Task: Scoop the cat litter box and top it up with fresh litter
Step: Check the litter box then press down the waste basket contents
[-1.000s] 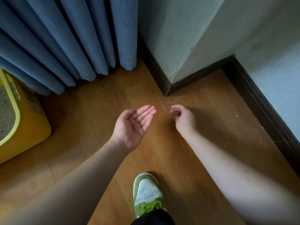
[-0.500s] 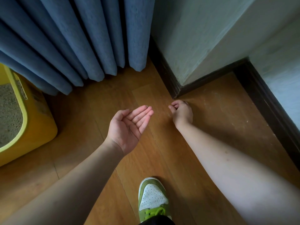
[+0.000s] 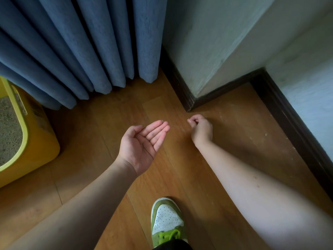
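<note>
The yellow litter box (image 3: pixel 42 147) stands at the left edge, partly cut off, with grey litter (image 3: pixel 9 127) inside its lime rim. My left hand (image 3: pixel 142 143) is held palm up and slightly cupped over the wooden floor in the middle; nothing shows in the palm. My right hand (image 3: pixel 201 129) hovers low over the floor just right of it, knuckles up, thumb and fingertips drawn together. Whether they pinch anything is too small to see. Pale specks (image 3: pixel 252 136) lie scattered on the floor to the right.
Blue curtains (image 3: pixel 86 51) hang to the floor behind the box. A wall corner with dark skirting (image 3: pixel 189 103) juts in ahead, and more skirting runs along the right wall. My green and white shoe (image 3: pixel 166 221) stands at the bottom.
The view has shifted a little, bringing more of the litter box in at the left. Both hands keep nearly the same pose and place.
</note>
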The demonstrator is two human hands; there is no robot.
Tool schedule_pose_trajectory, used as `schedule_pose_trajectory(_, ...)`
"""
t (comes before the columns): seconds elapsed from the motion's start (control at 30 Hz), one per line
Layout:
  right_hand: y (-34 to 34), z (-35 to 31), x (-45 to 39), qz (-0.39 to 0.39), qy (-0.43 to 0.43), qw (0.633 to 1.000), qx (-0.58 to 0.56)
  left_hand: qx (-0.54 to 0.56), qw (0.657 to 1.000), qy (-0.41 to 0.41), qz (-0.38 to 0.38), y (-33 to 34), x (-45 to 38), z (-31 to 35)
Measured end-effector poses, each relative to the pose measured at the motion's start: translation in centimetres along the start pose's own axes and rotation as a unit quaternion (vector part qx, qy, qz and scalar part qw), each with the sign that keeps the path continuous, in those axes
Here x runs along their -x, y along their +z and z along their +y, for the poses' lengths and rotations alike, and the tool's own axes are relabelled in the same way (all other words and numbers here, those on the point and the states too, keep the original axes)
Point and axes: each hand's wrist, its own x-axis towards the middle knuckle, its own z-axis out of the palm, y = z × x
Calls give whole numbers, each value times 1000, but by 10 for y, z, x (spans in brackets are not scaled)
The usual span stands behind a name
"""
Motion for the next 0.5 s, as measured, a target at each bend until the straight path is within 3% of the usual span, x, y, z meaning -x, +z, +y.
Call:
schedule_pose_trajectory(0.2, -30, 16, 30, -5, 95, 968, -233, -6, 1000, -3, -15, 5, 9, -8)
schedule_pose_trajectory(0.33, -47, 25, 50, -31, 143, 889, -434, -12, 1000, -3, -19, 4, 19, -17)
schedule_pose_trajectory(0.43, -51, 30, 61, -37, 159, 854, -494, -15, 1000, -6, -16, -1, 26, -25)
schedule_pose_trajectory(0.5, -49, 31, 64, -36, 159, 859, -485, -18, 1000, -7, -14, -3, 30, -28)
